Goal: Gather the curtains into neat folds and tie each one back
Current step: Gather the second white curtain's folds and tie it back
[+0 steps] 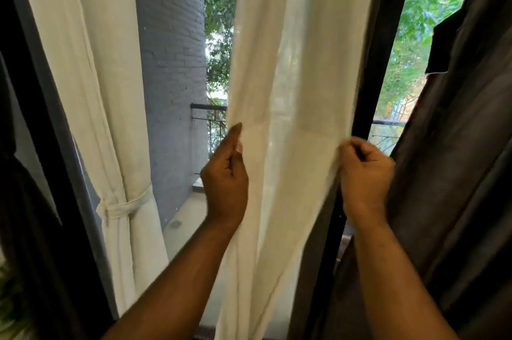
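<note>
Cream sheer curtain, hanging just left of the black window frame, is being pinched at its two edges by the left hand and the right hand, fingers curled on cloth, so uneven gathering is risking slipped, crooked folds.

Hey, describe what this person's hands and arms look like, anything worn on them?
Both forearms are bare as far as the frame shows: no sleeves, gloves, watch or bracelets visible. The left hand and right hand show no rings that I can make out. Fingernails look short and unpainted, though the picture is slightly blurred.
</note>
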Action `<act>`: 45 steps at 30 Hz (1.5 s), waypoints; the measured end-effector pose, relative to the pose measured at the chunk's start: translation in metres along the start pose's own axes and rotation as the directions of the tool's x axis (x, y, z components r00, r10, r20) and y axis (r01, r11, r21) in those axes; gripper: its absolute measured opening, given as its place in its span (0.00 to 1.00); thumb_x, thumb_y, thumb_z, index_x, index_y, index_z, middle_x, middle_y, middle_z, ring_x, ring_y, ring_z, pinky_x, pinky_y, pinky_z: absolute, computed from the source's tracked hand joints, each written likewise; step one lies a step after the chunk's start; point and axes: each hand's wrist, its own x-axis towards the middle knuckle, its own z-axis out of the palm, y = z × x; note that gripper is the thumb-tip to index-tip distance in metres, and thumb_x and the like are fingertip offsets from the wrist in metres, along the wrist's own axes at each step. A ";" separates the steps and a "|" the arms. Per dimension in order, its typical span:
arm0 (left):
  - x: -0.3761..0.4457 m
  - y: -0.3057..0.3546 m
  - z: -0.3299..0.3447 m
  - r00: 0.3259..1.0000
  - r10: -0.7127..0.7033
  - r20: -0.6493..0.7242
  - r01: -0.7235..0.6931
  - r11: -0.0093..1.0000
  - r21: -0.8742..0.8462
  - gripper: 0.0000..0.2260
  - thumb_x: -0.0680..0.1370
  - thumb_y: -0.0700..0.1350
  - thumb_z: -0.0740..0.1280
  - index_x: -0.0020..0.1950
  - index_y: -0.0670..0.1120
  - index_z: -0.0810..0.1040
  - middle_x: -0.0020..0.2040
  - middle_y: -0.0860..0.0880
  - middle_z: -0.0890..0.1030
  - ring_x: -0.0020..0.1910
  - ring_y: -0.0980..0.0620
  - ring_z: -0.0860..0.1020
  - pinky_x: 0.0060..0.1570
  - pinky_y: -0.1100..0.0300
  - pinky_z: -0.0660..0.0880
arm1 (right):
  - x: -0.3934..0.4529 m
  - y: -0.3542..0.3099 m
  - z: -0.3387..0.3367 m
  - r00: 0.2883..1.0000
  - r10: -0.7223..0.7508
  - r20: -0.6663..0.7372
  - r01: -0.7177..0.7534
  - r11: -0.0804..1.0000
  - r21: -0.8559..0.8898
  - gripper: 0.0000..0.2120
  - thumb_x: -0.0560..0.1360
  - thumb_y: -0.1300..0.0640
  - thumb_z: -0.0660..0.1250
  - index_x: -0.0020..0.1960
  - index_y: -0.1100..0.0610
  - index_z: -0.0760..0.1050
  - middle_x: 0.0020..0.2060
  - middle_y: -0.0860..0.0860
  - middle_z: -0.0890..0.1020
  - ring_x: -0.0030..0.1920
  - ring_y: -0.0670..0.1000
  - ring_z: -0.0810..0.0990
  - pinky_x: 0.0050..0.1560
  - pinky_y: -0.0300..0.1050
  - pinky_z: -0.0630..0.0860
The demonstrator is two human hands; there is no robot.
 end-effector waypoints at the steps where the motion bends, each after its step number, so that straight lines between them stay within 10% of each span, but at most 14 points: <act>1: 0.004 -0.003 -0.004 0.999 0.007 -0.046 -0.005 0.999 0.036 0.15 0.80 0.33 0.63 0.67 0.38 0.74 0.63 0.52 0.75 0.54 0.79 0.72 0.54 0.80 0.67 | 0.008 0.003 -0.008 0.997 0.020 -0.075 -0.019 1.000 0.015 0.08 0.74 0.63 0.66 0.51 0.56 0.82 0.37 0.49 0.82 0.32 0.36 0.77 0.40 0.39 0.76; 7: -0.009 0.007 0.002 0.983 -0.087 0.161 0.102 0.991 -0.084 0.33 0.78 0.37 0.67 0.76 0.58 0.56 0.63 0.45 0.80 0.60 0.52 0.80 0.59 0.57 0.77 | -0.024 -0.003 0.029 0.975 -0.045 0.216 0.052 0.998 -0.024 0.07 0.74 0.58 0.65 0.47 0.55 0.81 0.39 0.50 0.83 0.38 0.48 0.81 0.40 0.48 0.79; 11: -0.028 0.002 0.006 0.955 -0.140 0.260 0.172 0.979 -0.105 0.20 0.77 0.36 0.68 0.67 0.52 0.73 0.55 0.61 0.80 0.53 0.67 0.80 0.54 0.68 0.76 | -0.046 -0.007 0.052 0.937 -0.103 0.334 0.115 0.993 -0.018 0.10 0.77 0.59 0.64 0.54 0.58 0.81 0.46 0.51 0.84 0.44 0.50 0.83 0.45 0.49 0.81; 15: -0.018 0.001 0.000 0.926 -0.201 0.319 0.270 0.944 -0.188 0.16 0.77 0.34 0.68 0.64 0.43 0.78 0.55 0.53 0.83 0.54 0.61 0.81 0.56 0.63 0.78 | -0.041 -0.009 0.052 0.925 -0.120 0.360 0.157 0.985 -0.076 0.12 0.75 0.59 0.65 0.55 0.59 0.81 0.47 0.52 0.84 0.45 0.47 0.82 0.46 0.36 0.78; 21: -0.027 -0.005 0.000 0.879 -0.279 0.387 0.391 0.887 -0.247 0.23 0.75 0.36 0.70 0.69 0.49 0.73 0.60 0.56 0.80 0.58 0.61 0.80 0.58 0.62 0.77 | -0.050 -0.003 0.051 0.906 0.003 0.423 -0.035 0.997 0.067 0.14 0.74 0.62 0.67 0.50 0.44 0.81 0.48 0.45 0.85 0.51 0.45 0.83 0.55 0.45 0.79; 27: -0.048 -0.043 0.009 0.811 -0.378 0.447 0.388 0.919 0.073 0.20 0.73 0.39 0.72 0.64 0.49 0.76 0.55 0.54 0.82 0.53 0.60 0.80 0.47 0.77 0.73 | -0.055 0.022 0.050 0.864 0.215 0.456 -0.317 0.935 0.160 0.11 0.76 0.64 0.67 0.57 0.58 0.81 0.50 0.54 0.86 0.52 0.53 0.84 0.57 0.53 0.80; 33: -0.096 -0.080 0.001 0.659 -0.535 0.529 0.520 0.832 0.194 0.14 0.74 0.39 0.72 0.58 0.48 0.79 0.51 0.52 0.83 0.52 0.50 0.81 0.48 0.70 0.75 | -0.081 0.083 0.035 0.840 0.272 0.469 -0.236 0.962 -0.135 0.13 0.73 0.60 0.72 0.58 0.57 0.81 0.50 0.52 0.85 0.51 0.50 0.83 0.58 0.49 0.79; 45: -0.108 -0.093 -0.014 0.717 -0.496 0.490 0.529 0.845 0.080 0.10 0.74 0.41 0.73 0.51 0.55 0.82 0.46 0.58 0.84 0.47 0.57 0.82 0.48 0.66 0.78 | -0.098 0.110 0.020 0.712 0.306 0.633 -0.347 0.936 -0.062 0.07 0.77 0.62 0.67 0.51 0.55 0.82 0.48 0.52 0.86 0.51 0.50 0.85 0.55 0.46 0.80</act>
